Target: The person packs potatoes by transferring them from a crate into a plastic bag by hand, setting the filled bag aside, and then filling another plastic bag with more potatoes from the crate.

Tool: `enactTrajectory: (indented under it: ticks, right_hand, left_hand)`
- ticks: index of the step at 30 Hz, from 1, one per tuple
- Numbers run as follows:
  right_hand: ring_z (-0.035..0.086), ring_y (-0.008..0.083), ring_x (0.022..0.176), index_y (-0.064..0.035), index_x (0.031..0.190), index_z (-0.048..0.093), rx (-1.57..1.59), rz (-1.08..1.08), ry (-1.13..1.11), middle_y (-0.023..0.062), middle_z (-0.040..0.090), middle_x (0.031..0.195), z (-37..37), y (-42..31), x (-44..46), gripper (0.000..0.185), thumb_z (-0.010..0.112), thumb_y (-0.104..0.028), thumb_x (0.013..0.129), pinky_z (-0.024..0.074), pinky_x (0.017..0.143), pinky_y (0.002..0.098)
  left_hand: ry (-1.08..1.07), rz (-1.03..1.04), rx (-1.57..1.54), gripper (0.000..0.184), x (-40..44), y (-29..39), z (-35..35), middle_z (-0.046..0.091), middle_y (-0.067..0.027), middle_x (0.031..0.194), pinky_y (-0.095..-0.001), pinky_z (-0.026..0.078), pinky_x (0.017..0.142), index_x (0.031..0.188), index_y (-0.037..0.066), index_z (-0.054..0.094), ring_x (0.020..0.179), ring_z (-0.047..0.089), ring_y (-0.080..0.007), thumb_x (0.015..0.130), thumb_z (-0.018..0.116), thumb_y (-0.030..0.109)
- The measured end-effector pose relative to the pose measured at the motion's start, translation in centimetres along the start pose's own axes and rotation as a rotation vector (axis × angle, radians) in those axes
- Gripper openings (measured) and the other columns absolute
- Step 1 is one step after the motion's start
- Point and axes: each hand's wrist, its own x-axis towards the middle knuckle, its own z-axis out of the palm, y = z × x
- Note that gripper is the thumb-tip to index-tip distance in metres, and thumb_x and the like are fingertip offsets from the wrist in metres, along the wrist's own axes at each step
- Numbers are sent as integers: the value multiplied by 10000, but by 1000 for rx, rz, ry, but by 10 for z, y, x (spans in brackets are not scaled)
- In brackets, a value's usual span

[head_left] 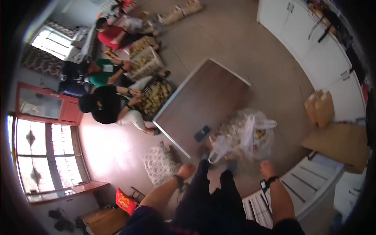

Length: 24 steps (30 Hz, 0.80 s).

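Observation:
My left hand [186, 171] is held in front of my left thigh, fingers curled into a fist, with no object showing in it. Out to the other side, my right hand [268, 168] is also closed, and I see nothing in its grasp. Between and beyond my hands, a translucent white plastic bag [254, 137] with pale yellowish contents sits on the floor by my feet. A low brown table [211, 90] with a light edge stands past it. On its near part lies a small dark flat object [202, 133]. A patterned cushion [160, 162] is near my left hand.
Three people sit at the left, around a dark crate [156, 98] and a pale crate [147, 62] of yellowish-brown pieces. White cabinets [301, 31] line the right. Brown paper bags [319, 109] and a slatted white bench [301, 180] are at my right.

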Motion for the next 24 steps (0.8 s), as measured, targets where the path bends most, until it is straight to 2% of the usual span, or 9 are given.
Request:
enactTrajectory:
  ticks: [1,3,4,8,10,13,15,20,24]
  right_hand:
    - [620,310,931,-31,939,634,-50,-4,24,166,632,981,-10,-4,1,208,638,-179,792,506,821,436]
    - [640,232,784,-31,986,626,779,582,-130,119,637,928,-23,-11,16,231,626,-231,869,528,712,388]
    - [627,200,726,-33,1000,621,797,612,-112,96,632,901,-22,-18,21,234,618,-239,889,521,666,363]
    - [609,162,683,-38,1008,611,865,560,-41,59,623,867,41,-2,39,214,623,-222,898,500,610,325]
    - [641,345,808,0,904,639,804,621,-10,173,662,836,47,-8,69,228,639,-222,853,501,750,415]
    - [652,340,864,-13,994,622,738,631,-227,168,672,874,69,12,117,244,634,-215,857,507,781,405]
    - [651,343,887,-11,1029,604,760,609,-78,169,676,909,108,33,147,274,637,-215,850,507,789,405]
    - [572,279,1117,32,1293,427,726,679,-14,208,571,1253,88,39,237,563,678,-224,860,463,905,373]
    - [547,292,1155,46,1304,404,627,633,86,213,560,1262,126,76,287,614,700,-223,838,444,947,389]
  left_hand:
    - [-40,-67,46,319,3,1,13,689,-177,884,-397,516,775,926,8,679,849,670,-332,862,604,311]
    - [-124,-39,38,331,16,1,28,693,-186,906,-404,516,796,939,14,686,878,666,-348,857,611,326]
    - [-129,-50,49,323,21,6,37,692,-189,910,-409,515,804,943,18,687,890,665,-348,855,613,320]
    - [-242,-36,61,280,56,-1,73,645,-215,1029,-444,479,912,978,32,665,1024,607,-379,836,632,271]
    - [-282,54,126,287,85,-5,94,610,-220,1115,-462,460,946,1010,43,647,1077,574,-393,829,635,266]
    - [-325,-48,201,382,107,10,117,483,-188,1302,-469,430,995,1136,71,599,1191,484,-387,799,662,239]
    - [-421,86,341,507,128,6,141,393,-149,1404,-482,435,993,1255,88,517,1239,443,-375,792,668,225]
    - [-380,177,481,600,158,-31,208,416,-122,1398,-435,448,945,1312,40,432,1212,474,-318,791,669,222]
    - [-374,168,539,520,166,-56,236,533,-134,1271,-424,459,873,1283,54,451,1123,532,-307,810,620,187]
